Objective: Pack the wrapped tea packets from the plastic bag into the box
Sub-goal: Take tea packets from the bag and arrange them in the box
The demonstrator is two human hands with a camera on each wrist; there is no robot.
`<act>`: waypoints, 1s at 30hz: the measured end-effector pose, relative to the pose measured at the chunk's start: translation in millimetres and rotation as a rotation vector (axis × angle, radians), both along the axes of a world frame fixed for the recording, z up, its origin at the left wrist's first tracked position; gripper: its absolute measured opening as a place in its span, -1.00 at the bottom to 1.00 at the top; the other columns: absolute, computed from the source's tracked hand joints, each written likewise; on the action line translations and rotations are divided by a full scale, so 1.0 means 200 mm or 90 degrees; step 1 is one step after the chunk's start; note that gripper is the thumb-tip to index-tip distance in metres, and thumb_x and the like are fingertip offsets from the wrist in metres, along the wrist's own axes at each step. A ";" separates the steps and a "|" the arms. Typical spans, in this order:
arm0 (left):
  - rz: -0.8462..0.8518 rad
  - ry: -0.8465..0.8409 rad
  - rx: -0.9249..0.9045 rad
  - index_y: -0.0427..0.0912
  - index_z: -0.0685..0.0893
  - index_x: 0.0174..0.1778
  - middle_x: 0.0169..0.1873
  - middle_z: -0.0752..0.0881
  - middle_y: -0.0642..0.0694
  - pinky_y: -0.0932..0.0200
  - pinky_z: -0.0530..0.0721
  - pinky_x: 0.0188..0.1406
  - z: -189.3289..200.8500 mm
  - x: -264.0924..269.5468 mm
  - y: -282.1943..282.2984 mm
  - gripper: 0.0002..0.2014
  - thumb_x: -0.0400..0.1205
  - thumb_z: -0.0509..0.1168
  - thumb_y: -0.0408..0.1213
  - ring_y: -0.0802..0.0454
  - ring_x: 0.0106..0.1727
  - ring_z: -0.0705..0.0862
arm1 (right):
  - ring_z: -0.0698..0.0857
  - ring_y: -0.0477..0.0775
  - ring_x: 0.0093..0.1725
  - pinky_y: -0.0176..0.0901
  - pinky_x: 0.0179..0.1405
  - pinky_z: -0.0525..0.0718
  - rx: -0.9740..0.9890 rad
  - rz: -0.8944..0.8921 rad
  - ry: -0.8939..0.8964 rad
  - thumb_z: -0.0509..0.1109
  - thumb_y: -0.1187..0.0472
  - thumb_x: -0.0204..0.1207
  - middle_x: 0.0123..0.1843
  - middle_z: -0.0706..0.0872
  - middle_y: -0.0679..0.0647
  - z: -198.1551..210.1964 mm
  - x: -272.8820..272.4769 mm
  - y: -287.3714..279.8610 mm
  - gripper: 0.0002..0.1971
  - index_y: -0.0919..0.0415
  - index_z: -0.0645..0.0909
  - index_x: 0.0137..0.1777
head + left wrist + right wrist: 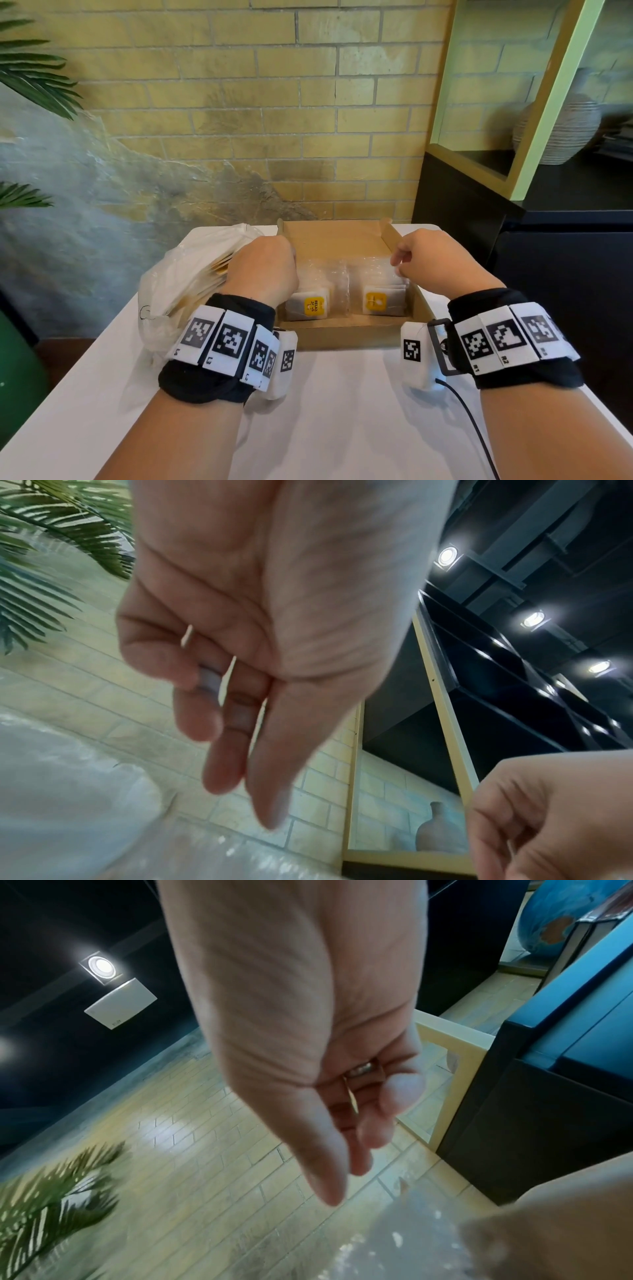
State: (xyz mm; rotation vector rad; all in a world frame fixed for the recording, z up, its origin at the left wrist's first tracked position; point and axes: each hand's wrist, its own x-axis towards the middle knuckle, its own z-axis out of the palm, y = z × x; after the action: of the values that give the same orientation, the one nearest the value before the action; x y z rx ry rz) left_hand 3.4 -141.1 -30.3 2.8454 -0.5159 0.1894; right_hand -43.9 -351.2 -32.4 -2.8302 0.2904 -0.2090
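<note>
An open cardboard box [342,330] lies on the white table and holds two rows of clear-wrapped tea packets, the left row [310,305] and the right row [376,303], both with yellow labels. A crumpled plastic bag [185,274] with more packets inside sits to the box's left. My left hand [267,267] hovers between the bag and the box's left side; in the left wrist view the left hand [246,750] has relaxed fingers and holds nothing. My right hand [397,263] hangs over the right row with fingers loosely curled; in the right wrist view the right hand [342,1150] looks empty.
The white table [342,411] stands against a yellow brick wall. A black cabinet [548,257] with a ribbed vase [561,133] is close on the right. Palm leaves [34,78] hang at the left. A black cable [472,421] trails from my right wrist.
</note>
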 end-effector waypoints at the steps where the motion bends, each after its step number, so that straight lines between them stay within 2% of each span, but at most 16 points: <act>1: -0.018 0.011 0.000 -0.09 0.70 -0.15 -0.13 0.74 -0.10 0.11 0.64 -0.04 0.01 -0.01 0.00 -0.96 0.55 0.35 -0.30 -0.05 -0.06 0.67 | 0.67 0.05 0.06 -0.15 0.11 0.60 0.015 0.016 -0.014 0.37 0.30 0.50 -0.03 0.72 0.04 0.01 -0.01 0.01 -0.88 0.16 0.72 -0.03; 4: -0.098 0.093 0.015 -0.07 0.66 -0.21 -0.18 0.70 -0.02 0.19 0.53 -0.14 0.04 -0.05 -0.02 -0.91 0.57 0.36 -0.17 0.03 -0.10 0.63 | 0.65 -0.06 -0.14 -0.28 -0.11 0.58 0.072 0.076 0.012 0.41 0.21 0.49 -0.22 0.69 -0.04 0.04 -0.04 0.06 -0.93 0.16 0.73 -0.13; 7: -0.140 0.179 0.071 -0.06 0.71 -0.06 -0.14 0.70 0.01 0.21 0.52 -0.11 0.03 -0.07 -0.04 -0.86 0.64 0.26 -0.16 0.04 -0.05 0.64 | 0.63 -0.11 -0.20 -0.36 -0.25 0.52 0.085 0.104 0.156 0.36 0.18 0.54 -0.28 0.68 -0.08 0.04 -0.07 0.10 -0.90 0.06 0.70 -0.17; 10: -0.135 0.246 0.157 -0.10 0.70 0.20 0.07 0.72 -0.03 0.20 0.56 0.07 0.01 -0.09 -0.06 -0.73 0.69 0.17 -0.16 -0.01 0.12 0.65 | 0.60 -0.12 -0.23 -0.31 -0.14 0.58 0.078 0.070 0.276 0.32 0.16 0.57 -0.27 0.64 -0.08 0.03 -0.08 0.13 -0.84 0.11 0.71 0.04; 13: -0.108 0.264 0.242 -0.17 0.57 0.39 0.29 0.63 -0.12 0.12 0.50 0.31 -0.01 -0.09 -0.09 -0.62 0.73 0.08 -0.11 -0.08 0.30 0.58 | 0.58 -0.12 -0.31 -0.33 -0.14 0.59 0.063 0.047 0.309 0.30 0.14 0.58 -0.17 0.67 -0.01 0.02 -0.09 0.14 -0.77 0.14 0.71 0.15; 15: -0.083 0.264 0.253 -0.18 0.51 0.44 0.35 0.58 -0.14 0.07 0.47 0.38 -0.02 -0.09 -0.10 -0.57 0.73 0.06 -0.06 -0.09 0.35 0.54 | 0.58 -0.12 -0.31 -0.35 -0.16 0.60 0.070 0.039 0.317 0.30 0.14 0.59 -0.08 0.67 0.02 0.02 -0.09 0.15 -0.76 0.13 0.69 0.18; 20: -0.044 0.262 0.234 -0.18 0.53 0.42 0.32 0.60 -0.14 0.02 0.50 0.39 -0.02 -0.08 -0.09 -0.54 0.69 0.11 0.01 -0.10 0.33 0.56 | 0.58 -0.11 -0.27 -0.38 -0.26 0.63 0.108 0.023 0.313 0.30 0.20 0.59 -0.11 0.63 -0.02 0.02 -0.09 0.16 -0.74 0.09 0.66 0.24; 25: -0.032 0.260 0.211 -0.18 0.54 0.40 0.27 0.63 -0.13 0.03 0.53 0.36 -0.01 -0.07 -0.08 -0.54 0.68 0.13 0.02 -0.09 0.28 0.59 | 0.64 0.01 -0.06 -0.38 -0.18 0.63 0.105 0.021 0.306 0.29 0.22 0.60 0.04 0.61 0.03 0.02 -0.08 0.18 -0.71 0.07 0.63 0.29; 30: -0.036 0.261 0.201 -0.16 0.58 0.35 0.23 0.65 -0.11 0.07 0.55 0.29 0.00 -0.07 -0.06 -0.56 0.67 0.14 0.04 -0.07 0.25 0.60 | 0.66 0.02 -0.07 -0.37 -0.19 0.62 0.108 0.025 0.310 0.30 0.21 0.60 0.04 0.65 0.06 0.02 -0.08 0.18 -0.73 0.08 0.64 0.26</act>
State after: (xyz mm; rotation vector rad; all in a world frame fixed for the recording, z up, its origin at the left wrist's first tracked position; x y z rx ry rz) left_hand -11.4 -154.1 -30.3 3.0391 -0.5749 -0.5202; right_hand -59.7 -315.7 -27.7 -2.6757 0.3329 0.4968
